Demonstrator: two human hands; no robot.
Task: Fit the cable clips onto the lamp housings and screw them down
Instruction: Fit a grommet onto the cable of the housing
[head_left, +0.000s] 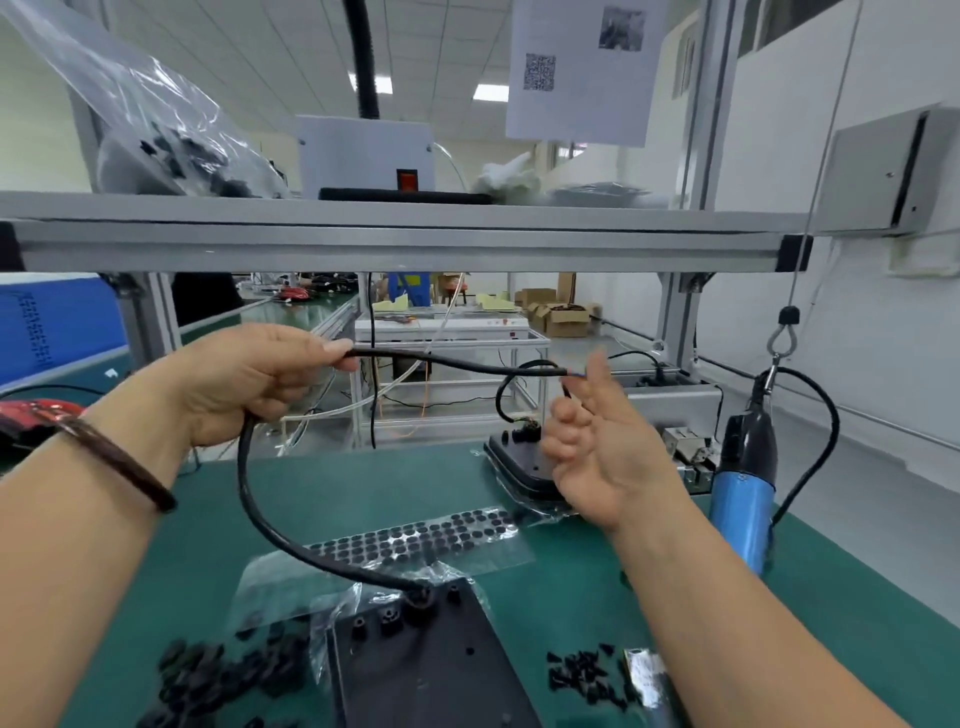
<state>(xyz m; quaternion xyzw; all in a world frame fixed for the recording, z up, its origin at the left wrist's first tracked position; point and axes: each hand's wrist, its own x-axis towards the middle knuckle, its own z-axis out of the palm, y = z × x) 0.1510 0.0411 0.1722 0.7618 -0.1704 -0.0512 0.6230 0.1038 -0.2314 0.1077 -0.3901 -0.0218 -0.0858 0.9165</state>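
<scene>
My left hand (249, 382) grips a black cable (248, 499) above the bench. The cable loops down into the gland of a black lamp housing (431, 665) at the near edge. Its free end (563, 371), with coloured wires showing, sticks out to the right. My right hand (597, 447) is held up beside that end, fingers loosely spread, holding nothing; whether a fingertip touches the wires I cannot tell. A second black housing (514, 462) with its own cable lies behind my right hand. Black cable clips (218, 675) lie in a pile at the lower left.
A blue electric screwdriver (743, 499) hangs on a cord at the right. Black screws (582, 675) are scattered at the lower right. A clear sheet of black round pads (431, 535) lies mid-bench on the green mat (363, 488). An aluminium shelf (395, 234) crosses overhead.
</scene>
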